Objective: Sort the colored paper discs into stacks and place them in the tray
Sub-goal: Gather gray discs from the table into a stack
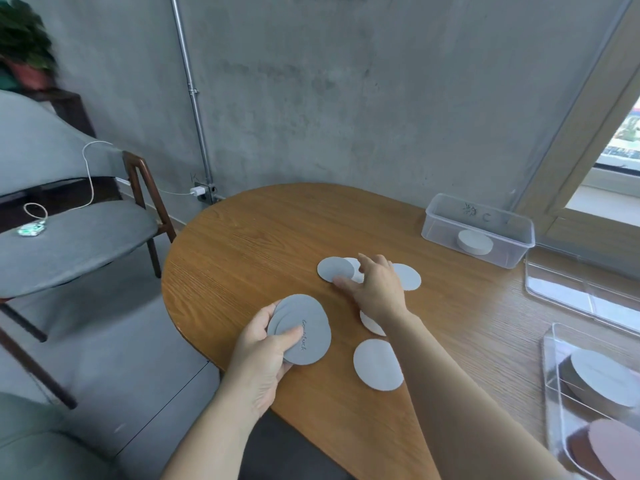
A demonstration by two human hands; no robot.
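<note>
A: L hand (263, 344)?

B: Grasping a fanned stack of grey discs (300, 330), thumb pressed on top, fingers under. It's at the table's (242, 244) near-left edge, stack partly over the wood. Top disc has small script on it, too small to read.

A: R hand (375, 289)?

B: Out over the middle of the table, fingers spread, not clenched. Thumb tip touches the near edge of a loose grey disc (334, 269). Can't tell if it's actually gripping it or just resting on it.

A: Other loose discs?

B: A white disc (355, 266) tucked under that grey one, mostly hidden by the hand. Another pale grey disc (408, 277) just right of the hand, partly covered by the fingers. A white-ish one (370, 323) peeks from under the R wrist. One more grey disc (375, 365) lies flat near the table's near edge, part hidden by the R forearm.

A: Tray?

B: Clear divided tray (550, 375) at the near-right corner. One compartment holds a grey stack (602, 377); the next one toward me holds pinkish-brown discs (609, 445), cut off by the frame.

A: Anything else on the table?

B: Clear plastic box (440, 220) at the far-right edge w/ a thick white stack (475, 242) inside. A flat clear lid (581, 292) lies between box and tray, along the right edge.

A: Off the table?

B: Grey chair (69, 244) at left w/ a small device (31, 229) on the seat, on a white cable.
</note>
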